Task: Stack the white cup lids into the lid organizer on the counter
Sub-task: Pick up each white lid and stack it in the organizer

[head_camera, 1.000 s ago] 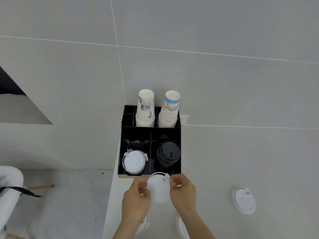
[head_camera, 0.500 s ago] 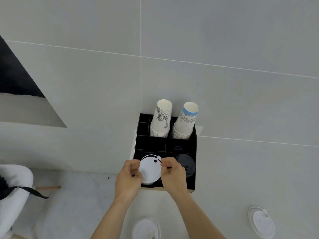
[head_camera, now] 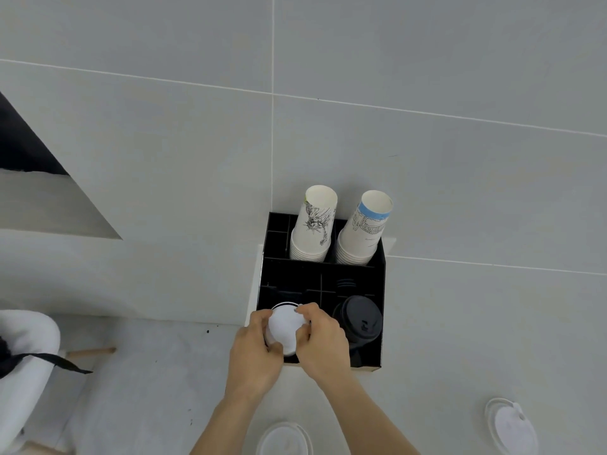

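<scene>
Lid under handling is white, round and shallow, with a smooth matte face turned up toward the camera and a thin raised rim showing along its far edge. Being circular, it has no long axis; its flat face is tilted slightly, the near edge lower and hidden between the hands. A small tab or plug sits at its far-right edge, partly covered by a fingertip.

Lid organizer is a black, compartmented box on the pale counter, standing against the tiled wall. The held lid sits over the organizer's front-left compartment, at or just inside its opening; whether it rests on lids below cannot be told.

Left hand is closed on the lid's left edge, thumb and fingers curled around the rim. Right hand grips the right edge likewise, fingertips at the far rim.

Black lids are stacked in the organizer's front-right compartment, just beside the white lid. Two stacks of paper cups stand mouth-up in the rear compartments, leaning toward the wall.

On the counter in front of the organizer lies a second white lid, cut off by the frame edge; a third white lid lies well apart, to the front right.
</scene>
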The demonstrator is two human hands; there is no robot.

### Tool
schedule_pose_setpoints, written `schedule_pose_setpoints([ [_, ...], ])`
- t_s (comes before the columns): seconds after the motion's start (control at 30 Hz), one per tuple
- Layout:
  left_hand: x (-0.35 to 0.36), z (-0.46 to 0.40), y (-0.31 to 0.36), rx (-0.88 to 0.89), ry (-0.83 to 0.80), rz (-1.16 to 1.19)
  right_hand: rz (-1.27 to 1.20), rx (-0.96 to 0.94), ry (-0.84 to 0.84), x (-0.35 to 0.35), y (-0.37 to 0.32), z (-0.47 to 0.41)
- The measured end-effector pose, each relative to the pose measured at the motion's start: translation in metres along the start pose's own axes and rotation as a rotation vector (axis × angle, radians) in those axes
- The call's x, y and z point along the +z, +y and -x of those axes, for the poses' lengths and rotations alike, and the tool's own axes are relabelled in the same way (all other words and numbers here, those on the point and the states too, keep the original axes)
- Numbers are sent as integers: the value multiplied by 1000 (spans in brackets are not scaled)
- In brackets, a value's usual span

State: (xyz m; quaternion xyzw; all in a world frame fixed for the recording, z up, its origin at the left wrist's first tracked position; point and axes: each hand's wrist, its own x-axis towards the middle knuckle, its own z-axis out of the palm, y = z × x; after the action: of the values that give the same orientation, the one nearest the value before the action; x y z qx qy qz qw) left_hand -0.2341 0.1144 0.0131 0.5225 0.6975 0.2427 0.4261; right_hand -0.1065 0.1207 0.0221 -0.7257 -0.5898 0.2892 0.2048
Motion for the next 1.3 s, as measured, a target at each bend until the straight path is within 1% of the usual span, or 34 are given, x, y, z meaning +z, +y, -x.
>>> schedule_pose_setpoints([
  [0.17,4,6,6,33,19,-228,33,1,-25,6,-1,3],
  [0.23,5,8,12,42,28,-273,45,-3,-28,7,-3,3],
  [0.4,7,12,17,48,35,-262,30,0,-46,9,-1,3],
  [0.6,7,20,12,96,36,-289,24,-6,-43,8,6,6],
  [0.8,10,20,9,92,37,-272,26,-19,-75,7,11,9],
  [1.03,4,36,-4,90,171,-190,-111,-27,98,-6,19,28],
  [1.1,4,44,-13,61,191,-167,-153,15,62,-10,28,39],
  [1.2,4,59,-28,-17,172,-154,-176,64,-62,-9,43,61],
  [1.3,6,77,-40,-110,138,-158,-198,204,-170,-2,59,85],
])
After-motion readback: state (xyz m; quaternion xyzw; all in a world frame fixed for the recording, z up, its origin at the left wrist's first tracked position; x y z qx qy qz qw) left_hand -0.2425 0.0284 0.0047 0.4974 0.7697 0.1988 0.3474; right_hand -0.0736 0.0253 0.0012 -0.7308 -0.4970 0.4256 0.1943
